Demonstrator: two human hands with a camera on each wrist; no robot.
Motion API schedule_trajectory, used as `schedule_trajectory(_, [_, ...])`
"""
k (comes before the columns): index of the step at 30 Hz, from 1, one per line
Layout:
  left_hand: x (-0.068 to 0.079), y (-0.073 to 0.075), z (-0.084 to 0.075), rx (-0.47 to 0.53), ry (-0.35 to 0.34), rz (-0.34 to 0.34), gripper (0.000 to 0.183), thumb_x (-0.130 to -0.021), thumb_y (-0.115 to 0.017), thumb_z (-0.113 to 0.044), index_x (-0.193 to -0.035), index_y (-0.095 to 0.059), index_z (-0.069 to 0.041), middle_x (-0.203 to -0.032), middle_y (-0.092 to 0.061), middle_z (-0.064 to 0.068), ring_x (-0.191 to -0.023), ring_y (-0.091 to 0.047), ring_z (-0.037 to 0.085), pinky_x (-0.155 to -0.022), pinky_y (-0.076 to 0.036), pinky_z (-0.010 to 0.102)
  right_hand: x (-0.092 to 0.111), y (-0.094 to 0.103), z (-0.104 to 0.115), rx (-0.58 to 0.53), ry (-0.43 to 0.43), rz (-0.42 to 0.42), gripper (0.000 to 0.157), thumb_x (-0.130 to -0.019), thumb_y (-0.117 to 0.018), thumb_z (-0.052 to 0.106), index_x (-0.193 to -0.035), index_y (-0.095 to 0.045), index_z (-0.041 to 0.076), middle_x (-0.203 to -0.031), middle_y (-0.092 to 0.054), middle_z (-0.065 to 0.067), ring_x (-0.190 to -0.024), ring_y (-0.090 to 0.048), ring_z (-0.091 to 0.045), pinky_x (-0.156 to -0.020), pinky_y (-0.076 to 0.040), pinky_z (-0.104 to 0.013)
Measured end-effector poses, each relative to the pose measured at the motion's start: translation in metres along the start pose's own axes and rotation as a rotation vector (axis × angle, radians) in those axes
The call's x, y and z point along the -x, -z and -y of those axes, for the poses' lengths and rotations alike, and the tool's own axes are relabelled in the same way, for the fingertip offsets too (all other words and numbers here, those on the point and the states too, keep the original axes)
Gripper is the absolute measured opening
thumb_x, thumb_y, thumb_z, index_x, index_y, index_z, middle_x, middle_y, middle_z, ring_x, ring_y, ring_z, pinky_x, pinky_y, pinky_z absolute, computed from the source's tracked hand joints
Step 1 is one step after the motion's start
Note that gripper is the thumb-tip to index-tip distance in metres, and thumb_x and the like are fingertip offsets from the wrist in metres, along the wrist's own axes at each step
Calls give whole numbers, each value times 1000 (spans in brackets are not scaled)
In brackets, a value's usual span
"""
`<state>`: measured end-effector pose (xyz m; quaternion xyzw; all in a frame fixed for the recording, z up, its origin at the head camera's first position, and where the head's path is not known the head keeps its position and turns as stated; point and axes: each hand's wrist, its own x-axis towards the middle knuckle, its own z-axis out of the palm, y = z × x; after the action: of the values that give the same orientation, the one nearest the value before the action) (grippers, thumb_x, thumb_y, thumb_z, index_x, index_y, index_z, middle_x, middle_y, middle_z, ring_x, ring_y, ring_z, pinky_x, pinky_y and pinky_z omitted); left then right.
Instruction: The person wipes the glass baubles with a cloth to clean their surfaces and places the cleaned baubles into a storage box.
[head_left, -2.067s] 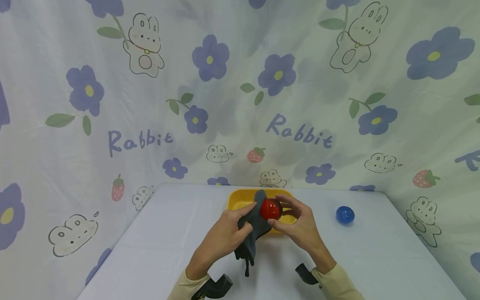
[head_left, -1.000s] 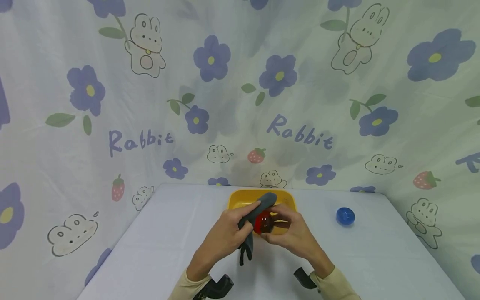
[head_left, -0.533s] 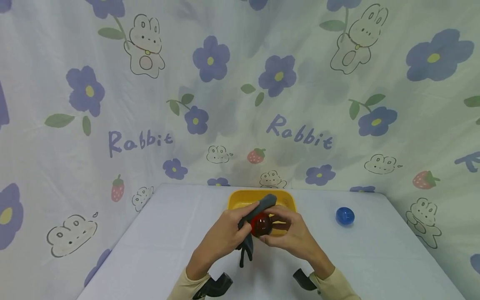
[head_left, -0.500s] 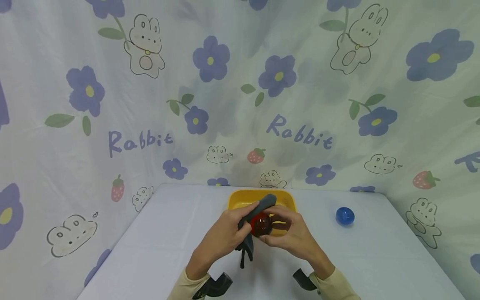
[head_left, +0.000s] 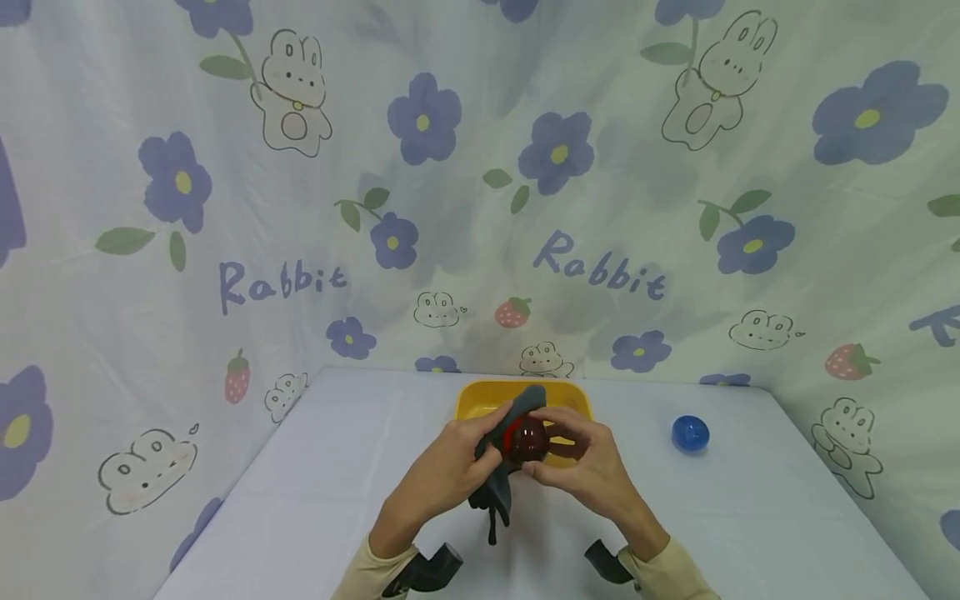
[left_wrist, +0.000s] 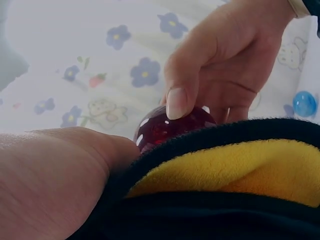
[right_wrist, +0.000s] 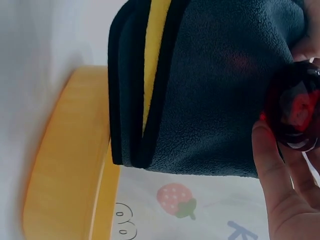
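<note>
In the head view, my left hand (head_left: 448,462) grips a dark grey cloth (head_left: 497,483), whose lower end hangs loose. The left wrist view shows the cloth's yellow underside (left_wrist: 235,167) between dark edges. My right hand (head_left: 585,450) pinches a shiny see-through red ball (head_left: 531,440) between thumb and fingers. The ball lies against the cloth, above the near side of a yellow tray (head_left: 480,389). In the right wrist view, the ball (right_wrist: 296,107) touches the cloth (right_wrist: 215,95), and the right fingers (right_wrist: 272,165) support it. Cloth and hands partly cover the tray.
A clear blue ball (head_left: 690,433) sits on the white tabletop (head_left: 735,492), right of the tray. Behind the table hangs a curtain (head_left: 465,208) printed with flowers and rabbits. A dark wrist mount (head_left: 427,571) is strapped at the left sleeve.
The red ball has gone left and down against the cloth and turned, then shifted slightly right and up. The cloth's upper end has swung right, then slightly back. The blue ball stays put.
</note>
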<state>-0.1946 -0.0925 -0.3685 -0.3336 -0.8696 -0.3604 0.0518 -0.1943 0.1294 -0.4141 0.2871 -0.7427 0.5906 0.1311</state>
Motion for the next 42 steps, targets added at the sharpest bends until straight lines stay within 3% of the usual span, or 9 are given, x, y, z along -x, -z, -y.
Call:
schedule_trajectory(7, [0,-1,0,1,18,3,57,-91,-53,-7,-147,-45,-5,-66,-42,-7,-43,-34,-3,-45,-35,15,-1,3,-1,25,13,-84,55,-74,-83,10,-125,-64,16,-121,-65,-8,-98,-70,-17,-83,-58,-31])
schedule_trajectory(14, [0,-2,-3,15,41,15,57,-91,-53,-7,-147,-44,-5,-60,-36,-9,-43,-34,-2,-44,-35,15,-2,8,-5,14,0,-144,56,-74,-83,6,-126,-63,13,-122,-64,-11,-98,-71,-18,-85,-57,-31])
schedule_trajectory(22, [2,-3,-6,42,65,20,55,-92,-52,-8,-147,-45,-7,-73,-50,0,-49,-52,0,-48,-46,16,-4,12,-8,27,-55,-143,55,-75,-82,9,-126,-61,13,-125,-64,-9,-102,-70,-20,-88,-56,-31])
schedule_trajectory(27, [4,-4,-10,55,55,2,54,-92,-52,-7,-146,-47,-9,-75,-53,2,-51,-54,1,-48,-47,17,-4,12,-11,65,-75,-143,61,-75,-83,12,-131,-60,10,-128,-64,-9,-105,-70,-26,-92,-55,-37])
schedule_trajectory(31, [5,-4,-13,55,33,-27,53,-93,-51,-5,-146,-48,-10,-71,-50,0,-47,-48,0,-45,-44,18,-4,12,-11,117,-106,-135,60,-75,-83,17,-131,-61,9,-129,-65,-6,-107,-69,-27,-94,-55,-42])
schedule_trajectory(34, [5,-4,-15,59,21,-51,53,-93,-51,-5,-145,-50,-12,-72,-51,-1,-45,-44,0,-44,-43,19,-3,12,-12,139,-130,-118,59,-75,-84,20,-130,-62,16,-128,-65,-4,-106,-68,-25,-93,-56,-43])
schedule_trajectory(42, [5,-3,-18,54,-21,-89,51,-92,-53,-2,-142,-54,-11,-70,-48,-4,-46,-35,-3,-44,-37,17,-3,7,-11,103,-129,-47,52,-75,-83,21,-124,-65,28,-117,-68,0,-101,-68,-21,-91,-57,-38])
